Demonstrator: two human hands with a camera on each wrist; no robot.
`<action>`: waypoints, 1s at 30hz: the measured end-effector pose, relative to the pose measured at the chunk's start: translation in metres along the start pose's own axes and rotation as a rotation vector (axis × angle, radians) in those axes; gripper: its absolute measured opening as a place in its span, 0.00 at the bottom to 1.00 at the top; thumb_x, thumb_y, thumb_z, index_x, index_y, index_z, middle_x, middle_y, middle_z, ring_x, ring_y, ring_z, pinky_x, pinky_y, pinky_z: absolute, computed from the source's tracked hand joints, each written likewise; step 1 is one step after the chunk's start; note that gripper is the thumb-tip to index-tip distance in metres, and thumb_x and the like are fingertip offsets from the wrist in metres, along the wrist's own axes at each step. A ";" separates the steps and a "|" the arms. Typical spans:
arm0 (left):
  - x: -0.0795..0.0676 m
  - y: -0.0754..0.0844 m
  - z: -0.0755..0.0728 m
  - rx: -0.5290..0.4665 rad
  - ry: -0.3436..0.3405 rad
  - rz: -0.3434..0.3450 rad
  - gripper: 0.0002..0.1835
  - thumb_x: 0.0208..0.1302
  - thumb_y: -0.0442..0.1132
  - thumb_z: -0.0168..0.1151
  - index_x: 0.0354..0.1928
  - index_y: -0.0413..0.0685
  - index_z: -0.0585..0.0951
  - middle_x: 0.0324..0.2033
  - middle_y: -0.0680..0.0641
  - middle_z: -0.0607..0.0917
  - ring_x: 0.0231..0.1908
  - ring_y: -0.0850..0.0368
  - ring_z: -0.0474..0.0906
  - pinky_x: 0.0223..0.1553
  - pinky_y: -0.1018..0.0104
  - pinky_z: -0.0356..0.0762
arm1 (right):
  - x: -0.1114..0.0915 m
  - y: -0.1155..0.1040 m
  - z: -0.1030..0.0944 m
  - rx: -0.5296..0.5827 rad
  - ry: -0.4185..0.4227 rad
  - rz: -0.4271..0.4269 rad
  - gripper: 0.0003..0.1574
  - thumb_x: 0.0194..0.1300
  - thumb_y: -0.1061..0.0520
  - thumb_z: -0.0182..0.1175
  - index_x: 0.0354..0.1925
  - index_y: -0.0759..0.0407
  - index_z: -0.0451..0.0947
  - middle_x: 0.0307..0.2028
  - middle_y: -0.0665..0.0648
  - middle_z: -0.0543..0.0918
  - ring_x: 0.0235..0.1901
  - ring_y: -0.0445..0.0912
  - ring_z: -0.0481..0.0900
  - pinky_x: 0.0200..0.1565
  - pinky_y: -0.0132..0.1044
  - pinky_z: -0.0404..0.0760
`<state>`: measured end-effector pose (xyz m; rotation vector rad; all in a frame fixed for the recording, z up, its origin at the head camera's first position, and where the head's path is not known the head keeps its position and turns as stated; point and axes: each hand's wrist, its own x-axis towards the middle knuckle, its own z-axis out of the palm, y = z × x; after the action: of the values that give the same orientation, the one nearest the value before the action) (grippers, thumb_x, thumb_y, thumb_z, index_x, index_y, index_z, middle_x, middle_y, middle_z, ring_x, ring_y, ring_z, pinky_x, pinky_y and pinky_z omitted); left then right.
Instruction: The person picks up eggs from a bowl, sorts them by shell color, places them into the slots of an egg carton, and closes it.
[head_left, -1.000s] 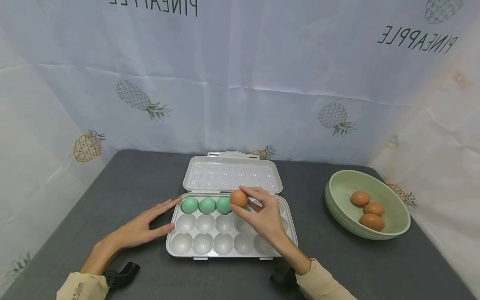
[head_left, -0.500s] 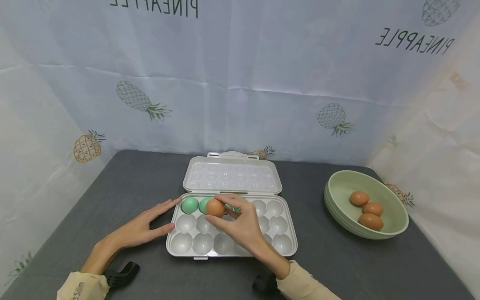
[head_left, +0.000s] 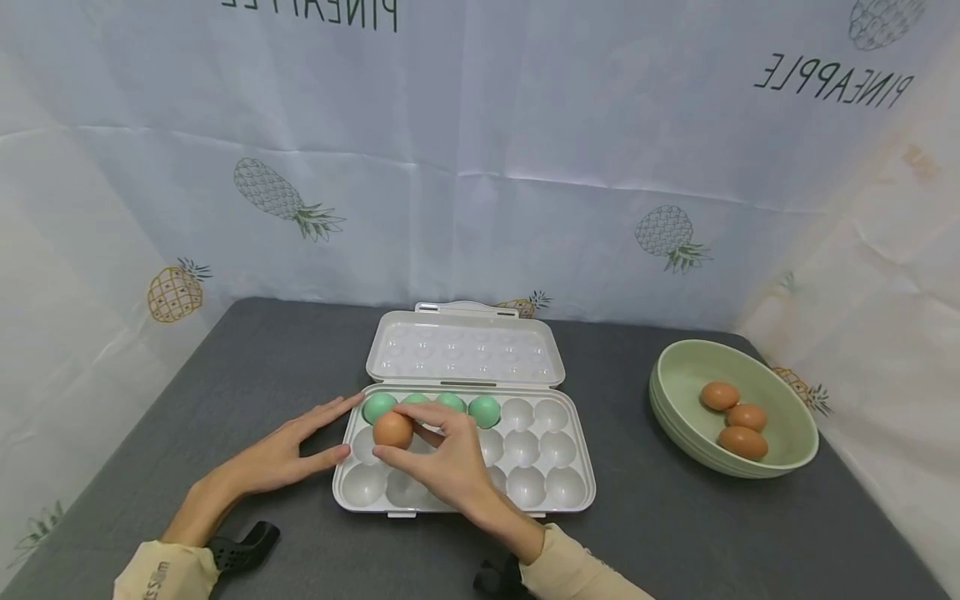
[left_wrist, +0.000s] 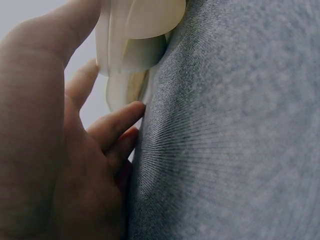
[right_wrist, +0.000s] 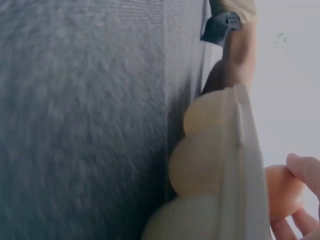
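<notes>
Between thumb and fingertips my right hand (head_left: pixel 448 460) pinches a brown egg (head_left: pixel 393 430), held over the left end of the middle row of a white egg tray (head_left: pixel 467 503). In the right wrist view the egg (right_wrist: pixel 285 192) shows just past the tray's edge. My left hand (head_left: pixel 279 450) lies along the tray's left side, fingers extended, index fingertip and thumb right at its rim. The left wrist view has that hand (left_wrist: pixel 85 150) low beside the tray (left_wrist: pixel 120 45). Several green eggs (head_left: pixel 484 411) sit in the back row, one partly covered by my right fingers.
The tray's lid (head_left: pixel 465 348) lies folded back behind it. At the right, a stack of pale green bowls (head_left: pixel 675 429) holds three brown eggs (head_left: pixel 742 442). A pineapple-print cloth (head_left: pixel 480 208) hangs behind the dark grey table (head_left: pixel 300 367).
My right hand has carried the brown egg leftward and a little nearer, from above the back row to the left end of the middle row. The left hand has stayed in place.
</notes>
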<state>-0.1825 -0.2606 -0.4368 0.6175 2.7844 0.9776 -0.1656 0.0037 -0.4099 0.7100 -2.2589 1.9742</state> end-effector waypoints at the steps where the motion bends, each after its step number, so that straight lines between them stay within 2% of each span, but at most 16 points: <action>1: 0.000 0.000 0.000 0.001 -0.001 -0.002 0.38 0.71 0.58 0.61 0.79 0.73 0.58 0.76 0.31 0.62 0.74 0.19 0.56 0.61 0.17 0.61 | 0.000 0.001 0.002 0.001 -0.006 -0.010 0.28 0.53 0.62 0.78 0.53 0.65 0.86 0.53 0.60 0.89 0.53 0.44 0.86 0.56 0.31 0.85; 6: 0.001 0.000 0.000 -0.007 0.001 0.008 0.38 0.72 0.57 0.61 0.79 0.73 0.58 0.76 0.31 0.63 0.74 0.19 0.56 0.62 0.17 0.61 | 0.001 0.006 0.009 0.029 -0.040 -0.047 0.26 0.54 0.64 0.78 0.53 0.66 0.86 0.50 0.61 0.90 0.49 0.42 0.88 0.56 0.33 0.86; 12: 0.001 -0.001 0.001 -0.008 0.005 0.022 0.38 0.72 0.56 0.61 0.79 0.74 0.58 0.76 0.31 0.63 0.73 0.19 0.56 0.61 0.18 0.61 | 0.004 0.010 0.015 0.007 -0.053 0.001 0.27 0.53 0.65 0.77 0.53 0.67 0.86 0.51 0.59 0.90 0.50 0.39 0.86 0.57 0.29 0.84; 22: 0.000 0.000 0.000 -0.012 0.003 0.016 0.38 0.72 0.56 0.61 0.79 0.73 0.58 0.76 0.31 0.63 0.73 0.19 0.56 0.61 0.17 0.60 | 0.005 0.015 0.019 -0.001 -0.059 0.002 0.26 0.53 0.66 0.78 0.52 0.67 0.86 0.53 0.63 0.87 0.55 0.51 0.85 0.58 0.28 0.82; 30: 0.000 -0.001 -0.001 -0.010 -0.002 0.017 0.38 0.72 0.56 0.61 0.79 0.73 0.58 0.76 0.31 0.63 0.73 0.19 0.55 0.61 0.17 0.60 | 0.006 0.016 0.020 -0.013 -0.072 0.003 0.27 0.52 0.68 0.77 0.52 0.68 0.86 0.52 0.62 0.87 0.56 0.54 0.85 0.59 0.28 0.82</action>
<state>-0.1824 -0.2616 -0.4368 0.6407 2.7753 0.9936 -0.1717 -0.0158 -0.4259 0.7891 -2.3122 1.9643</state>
